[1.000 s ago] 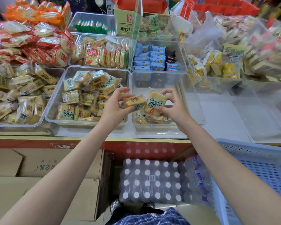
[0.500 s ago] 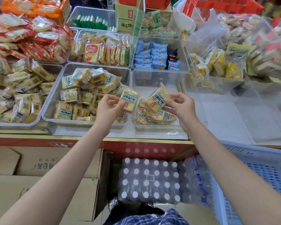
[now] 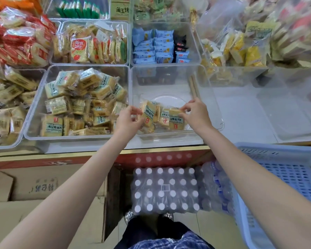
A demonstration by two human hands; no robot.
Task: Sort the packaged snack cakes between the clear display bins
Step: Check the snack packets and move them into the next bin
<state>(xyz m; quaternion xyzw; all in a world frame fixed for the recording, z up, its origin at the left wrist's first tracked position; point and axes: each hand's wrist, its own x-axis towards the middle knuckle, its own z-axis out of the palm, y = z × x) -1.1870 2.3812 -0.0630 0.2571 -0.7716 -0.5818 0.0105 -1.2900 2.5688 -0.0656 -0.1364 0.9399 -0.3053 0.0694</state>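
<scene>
We observe two bare forearms extending from the lower corners of the head view, with no sleeves, watch, rings or gloves on either. The left hand [image 3: 128, 121] and the right hand [image 3: 196, 114] are likewise uncovered, with short, unpainted nails as far as we can tell. At the bottom edge we see a blue-and-white plaid garment [image 3: 167, 242] and above it dark trousers [image 3: 151, 229]. Two shoe toes [image 3: 128, 215] with a shiny, light-coloured finish show beyond the trousers.

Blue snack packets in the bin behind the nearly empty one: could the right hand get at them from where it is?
Probably yes. The blue packets lie in an open-topped bin, nothing covering them, but the right hand pinches a snack cake.
</scene>
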